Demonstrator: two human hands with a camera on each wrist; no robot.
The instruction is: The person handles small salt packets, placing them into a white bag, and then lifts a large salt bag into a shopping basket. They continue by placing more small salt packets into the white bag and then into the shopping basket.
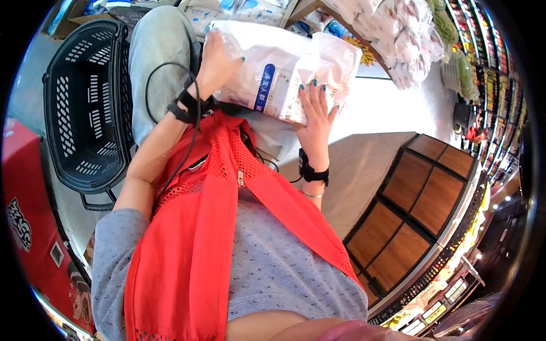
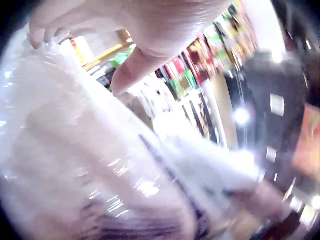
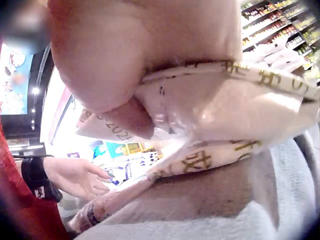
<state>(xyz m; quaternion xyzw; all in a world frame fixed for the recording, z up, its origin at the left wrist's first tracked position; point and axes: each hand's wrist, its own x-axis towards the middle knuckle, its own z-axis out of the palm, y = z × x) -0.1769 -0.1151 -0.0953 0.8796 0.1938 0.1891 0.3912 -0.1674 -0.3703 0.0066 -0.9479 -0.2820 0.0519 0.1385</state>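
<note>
In the head view a white plastic-wrapped package [image 1: 284, 62] with a blue label lies tilted across the person's front. My left hand [image 1: 219, 65] grips its upper left end, fingers bent into the film and thumb held apart; the fingertips are partly hidden. In the left wrist view the left hand [image 2: 160, 25] is above the shiny wrap [image 2: 65, 130]. My right hand [image 1: 315, 125] rests on the package's lower right part, with straight fingers spread over the wrap. Close up in the right wrist view, the right hand [image 3: 145, 50] touches the package's printed film [image 3: 210, 110] with its thumb.
A black basket [image 1: 91, 108] stands to the left beside the person's leg, near a red box [image 1: 34, 216]. White bagged goods [image 1: 398, 34] are piled at the upper right. Brown wooden panels [image 1: 409, 210] stand at the right, with stocked shelves [image 1: 489, 74] beyond.
</note>
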